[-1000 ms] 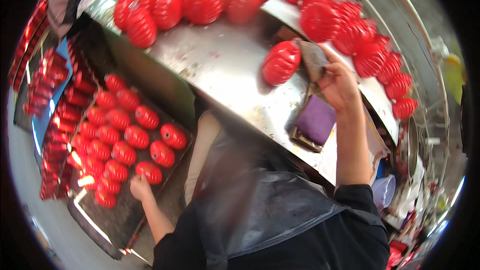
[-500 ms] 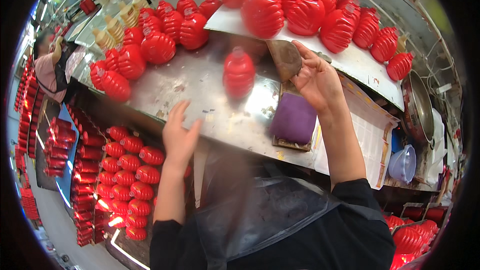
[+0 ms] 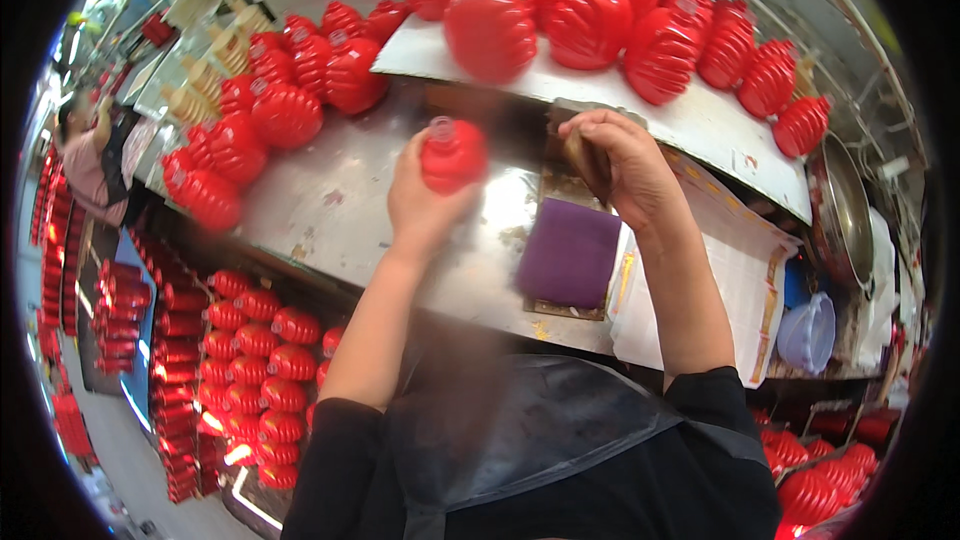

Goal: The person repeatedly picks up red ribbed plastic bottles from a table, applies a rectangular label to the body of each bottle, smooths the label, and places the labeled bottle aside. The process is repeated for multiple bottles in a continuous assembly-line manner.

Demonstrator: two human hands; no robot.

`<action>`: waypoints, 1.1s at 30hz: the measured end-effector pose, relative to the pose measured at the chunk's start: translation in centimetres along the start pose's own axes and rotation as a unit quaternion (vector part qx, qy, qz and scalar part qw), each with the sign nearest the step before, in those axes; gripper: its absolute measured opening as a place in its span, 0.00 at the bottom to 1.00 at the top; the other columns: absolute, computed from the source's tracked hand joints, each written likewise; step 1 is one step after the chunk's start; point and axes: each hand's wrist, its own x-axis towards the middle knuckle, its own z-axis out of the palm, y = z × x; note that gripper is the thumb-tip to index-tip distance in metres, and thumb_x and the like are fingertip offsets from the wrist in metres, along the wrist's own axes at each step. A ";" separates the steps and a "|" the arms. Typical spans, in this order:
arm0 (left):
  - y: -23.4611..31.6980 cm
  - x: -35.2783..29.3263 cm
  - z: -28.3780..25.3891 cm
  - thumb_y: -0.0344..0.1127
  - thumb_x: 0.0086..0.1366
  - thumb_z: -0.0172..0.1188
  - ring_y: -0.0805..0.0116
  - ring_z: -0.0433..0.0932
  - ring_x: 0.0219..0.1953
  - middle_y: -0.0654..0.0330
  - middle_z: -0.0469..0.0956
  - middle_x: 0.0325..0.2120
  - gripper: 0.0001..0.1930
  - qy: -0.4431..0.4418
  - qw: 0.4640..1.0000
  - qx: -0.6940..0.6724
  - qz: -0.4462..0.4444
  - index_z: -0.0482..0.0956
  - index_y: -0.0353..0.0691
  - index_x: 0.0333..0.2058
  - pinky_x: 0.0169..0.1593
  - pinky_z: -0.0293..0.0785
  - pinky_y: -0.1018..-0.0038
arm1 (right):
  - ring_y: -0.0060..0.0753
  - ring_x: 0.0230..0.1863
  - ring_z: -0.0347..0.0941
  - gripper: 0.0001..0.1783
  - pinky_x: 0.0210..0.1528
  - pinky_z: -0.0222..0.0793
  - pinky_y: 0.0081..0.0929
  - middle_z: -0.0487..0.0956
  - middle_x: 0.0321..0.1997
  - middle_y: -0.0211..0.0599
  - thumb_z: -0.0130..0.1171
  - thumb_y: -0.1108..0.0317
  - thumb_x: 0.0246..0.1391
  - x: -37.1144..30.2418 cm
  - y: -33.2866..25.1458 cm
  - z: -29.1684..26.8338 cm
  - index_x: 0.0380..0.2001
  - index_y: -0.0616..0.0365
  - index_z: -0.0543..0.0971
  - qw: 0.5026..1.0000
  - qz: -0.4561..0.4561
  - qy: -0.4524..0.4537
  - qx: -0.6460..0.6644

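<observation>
My left hand (image 3: pixel 418 208) is wrapped round a glossy red ribbed bottle (image 3: pixel 453 155) with a short clear neck, held upright above the metal worktable (image 3: pixel 345 225). To its right, my right hand (image 3: pixel 630 168) pinches a flat brown piece (image 3: pixel 588 165), seen nearly edge-on; its exact kind is unclear. A purple cloth pad (image 3: pixel 570 252) lies on a small board below the right hand. More red bottles (image 3: pixel 290 112) stand at the left end of the table, and others (image 3: pixel 590 25) crowd the white shelf (image 3: pixel 560 80) behind.
Cream-coloured bottles (image 3: pixel 205 77) stand at the far left. Racks of red bottles (image 3: pixel 285 395) sit below the table's left front edge. On the right are a white tray (image 3: pixel 710 270), a pale purple basin (image 3: pixel 806 332) and a metal pan (image 3: pixel 838 205). Another person (image 3: pixel 95 160) is far left.
My left hand, earlier open and apart from the bottle, has moved right and up and taken hold of it. The flat brown piece in my right hand has turned edge-on.
</observation>
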 end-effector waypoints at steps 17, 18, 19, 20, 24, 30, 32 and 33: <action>-2.5 4.1 -4.6 0.46 0.73 0.60 0.50 0.82 0.57 0.47 0.83 0.54 0.24 0.013 0.997 -0.057 0.054 0.75 0.37 0.61 0.61 0.75 0.59 | 0.65 0.39 0.79 0.14 0.44 0.73 0.54 0.82 0.32 0.58 0.59 0.61 0.55 -0.8 0.1 5.5 0.37 0.62 0.75 0.744 -0.121 -0.116 -0.647; -2.9 6.1 -4.8 0.45 0.72 0.61 0.50 0.82 0.57 0.46 0.83 0.54 0.23 0.045 0.994 -0.043 0.086 0.76 0.37 0.60 0.60 0.76 0.59 | 0.57 0.37 0.81 0.13 0.43 0.74 0.49 0.81 0.31 0.55 0.57 0.63 0.58 -1.2 0.5 4.7 0.37 0.62 0.75 0.769 -0.129 -0.118 -0.615; -3.3 7.8 -5.0 0.44 0.72 0.61 0.49 0.82 0.57 0.46 0.83 0.54 0.23 0.061 0.995 -0.038 0.067 0.77 0.37 0.59 0.60 0.76 0.59 | 0.52 0.35 0.80 0.12 0.41 0.74 0.46 0.81 0.30 0.52 0.58 0.63 0.57 -1.9 0.7 3.7 0.37 0.62 0.74 0.798 -0.112 -0.093 -0.584; -3.7 9.6 -5.1 0.44 0.71 0.62 0.49 0.82 0.57 0.46 0.83 0.54 0.23 0.080 0.994 -0.035 0.059 0.77 0.37 0.59 0.60 0.76 0.59 | 0.46 0.33 0.79 0.11 0.40 0.74 0.43 0.80 0.28 0.48 0.58 0.63 0.57 -2.6 0.7 2.5 0.36 0.61 0.74 0.828 -0.123 -0.073 -0.542; -6.7 15.4 -6.1 0.45 0.69 0.62 0.46 0.81 0.56 0.45 0.83 0.53 0.24 0.140 0.988 0.015 0.058 0.78 0.37 0.58 0.61 0.76 0.58 | 0.22 0.24 0.69 0.08 0.28 0.67 0.23 0.73 0.22 0.30 0.58 0.63 0.58 -8.0 -4.1 -5.3 0.31 0.54 0.72 0.940 -0.113 0.078 -0.313; -12.3 24.6 -6.6 0.45 0.71 0.60 0.39 0.77 0.60 0.38 0.78 0.58 0.29 0.055 0.991 0.110 0.053 0.73 0.32 0.64 0.64 0.72 0.53 | 0.15 0.13 0.63 0.09 0.12 0.57 0.11 0.73 0.21 0.22 0.56 0.59 0.69 -23.2 -14.6 -19.2 0.37 0.49 0.72 0.899 -0.259 0.341 -0.096; -13.7 26.7 -6.7 0.41 0.73 0.59 0.49 0.80 0.57 0.42 0.80 0.56 0.26 0.047 0.993 0.098 0.045 0.73 0.32 0.64 0.62 0.74 0.60 | 0.15 0.14 0.64 0.09 0.13 0.58 0.12 0.73 0.21 0.22 0.58 0.58 0.68 -26.0 -16.1 -23.4 0.38 0.49 0.75 0.844 -0.301 0.437 -0.080; -14.2 27.5 -6.3 0.39 0.74 0.60 0.55 0.80 0.58 0.46 0.81 0.57 0.26 0.067 0.996 0.049 0.034 0.72 0.31 0.65 0.63 0.73 0.63 | 0.15 0.14 0.64 0.09 0.14 0.59 0.12 0.73 0.21 0.22 0.59 0.58 0.68 -26.5 -16.7 -25.7 0.39 0.50 0.77 0.837 -0.312 0.440 -0.091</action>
